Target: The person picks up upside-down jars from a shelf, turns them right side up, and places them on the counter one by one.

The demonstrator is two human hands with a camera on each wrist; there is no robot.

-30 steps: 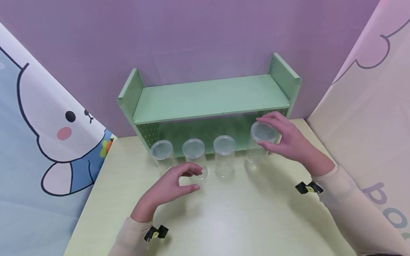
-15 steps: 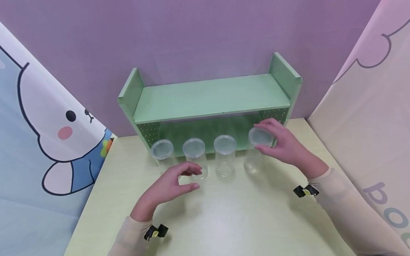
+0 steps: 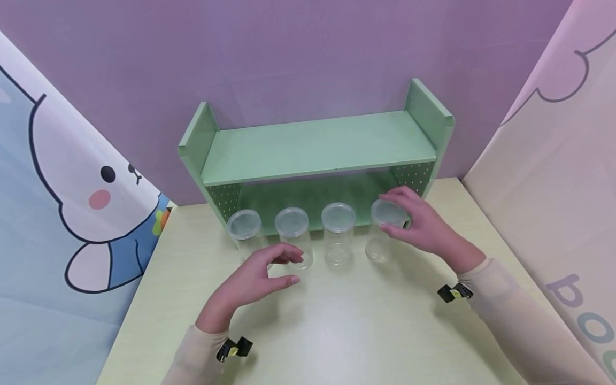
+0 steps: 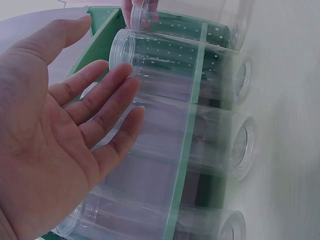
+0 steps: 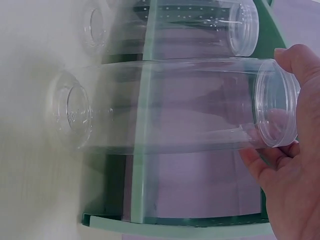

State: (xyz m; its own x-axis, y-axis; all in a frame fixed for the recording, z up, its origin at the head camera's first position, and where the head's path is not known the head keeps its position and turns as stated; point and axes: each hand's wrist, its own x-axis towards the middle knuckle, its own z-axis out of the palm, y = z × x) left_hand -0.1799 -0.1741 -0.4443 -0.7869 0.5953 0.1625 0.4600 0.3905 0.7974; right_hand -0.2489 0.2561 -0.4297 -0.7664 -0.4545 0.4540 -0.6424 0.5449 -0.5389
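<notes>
Four clear plastic jars with lids stand in a row on the table, in front of the green shelf [image 3: 317, 147]. My right hand [image 3: 392, 214] grips the rightmost jar [image 3: 377, 247] by its lid, thumb in front and fingers behind; its base sits level with the other jars. In the right wrist view the same jar [image 5: 165, 105] lies across the frame, with my fingers [image 5: 285, 170] round its lid. My left hand [image 3: 293, 267] hovers with loosely curved fingers just before the second jar [image 3: 292, 230] and holds nothing. The left wrist view shows that hand's fingers [image 4: 100, 110] close to a jar [image 4: 165, 75].
The leftmost jar [image 3: 243, 227] and the third jar [image 3: 338, 227] stand untouched. Both levels of the shelf are bare. The pale table [image 3: 337, 326] reaches toward me. A purple wall is behind, with printed panels at both sides.
My right hand has lowered the rightmost jar to the table and brought it slightly left and nearer. The left hand has stayed put.
</notes>
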